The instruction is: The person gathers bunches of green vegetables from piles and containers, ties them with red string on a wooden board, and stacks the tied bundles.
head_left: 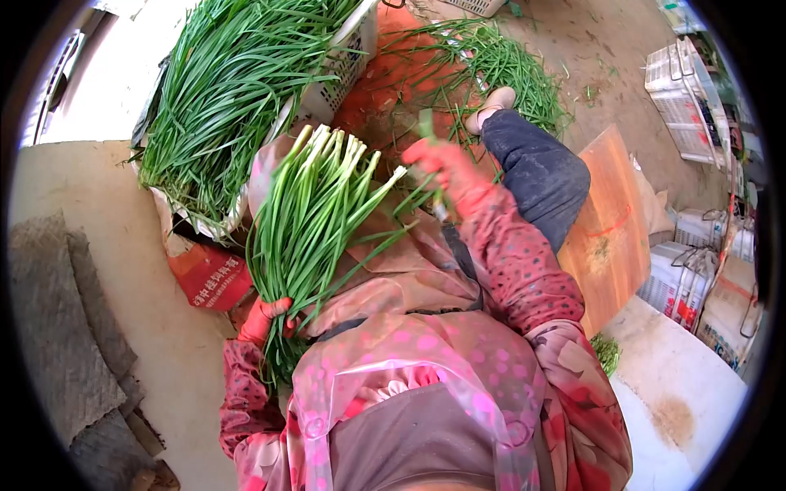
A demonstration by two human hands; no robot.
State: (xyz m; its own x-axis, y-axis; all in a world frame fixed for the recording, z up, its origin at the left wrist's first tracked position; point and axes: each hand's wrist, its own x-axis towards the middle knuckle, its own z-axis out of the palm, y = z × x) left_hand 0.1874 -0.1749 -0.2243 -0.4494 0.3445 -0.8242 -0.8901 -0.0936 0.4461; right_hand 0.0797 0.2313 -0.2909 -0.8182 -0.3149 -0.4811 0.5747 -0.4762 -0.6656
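Greens (307, 217) in L hand (266, 319), some prob. in R (446, 166).

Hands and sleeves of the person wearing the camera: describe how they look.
The left hand and right hand are gloved in orange-red, the right one blurred. The lower sleeves are pinkish red with dark spots; the upper sleeves have a larger pattern in pink, red and brown.
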